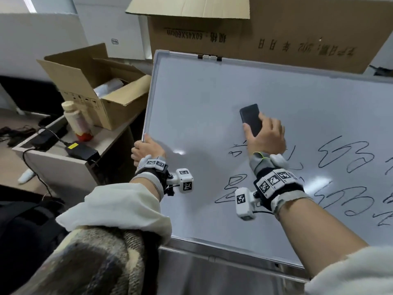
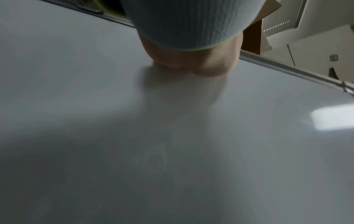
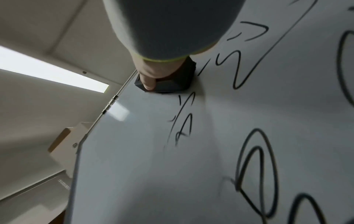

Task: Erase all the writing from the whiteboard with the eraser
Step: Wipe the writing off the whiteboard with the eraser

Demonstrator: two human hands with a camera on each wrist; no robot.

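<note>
A framed whiteboard (image 1: 212, 92) leans in front of me, its upper and left part blank. Black scrawled writing (image 1: 344, 158) covers its lower right. My right hand (image 1: 265, 135) grips a black eraser (image 1: 251, 118) and presses it flat on the board just above the writing. The right wrist view shows the eraser (image 3: 168, 86) under my thumb, with strokes of writing (image 3: 239, 75) right beside it. My left hand (image 1: 146, 150) grips the board's left edge. In the left wrist view the heel of that hand (image 2: 191, 62) rests on the blank board (image 2: 172, 151).
A large cardboard box (image 1: 276, 28) stands behind the board. To the left, a desk (image 1: 63, 162) carries an open carton (image 1: 95, 86), a bottle (image 1: 74, 118) and a black power adapter (image 1: 83, 151) with cables. A metal surface (image 1: 223, 273) lies below the board.
</note>
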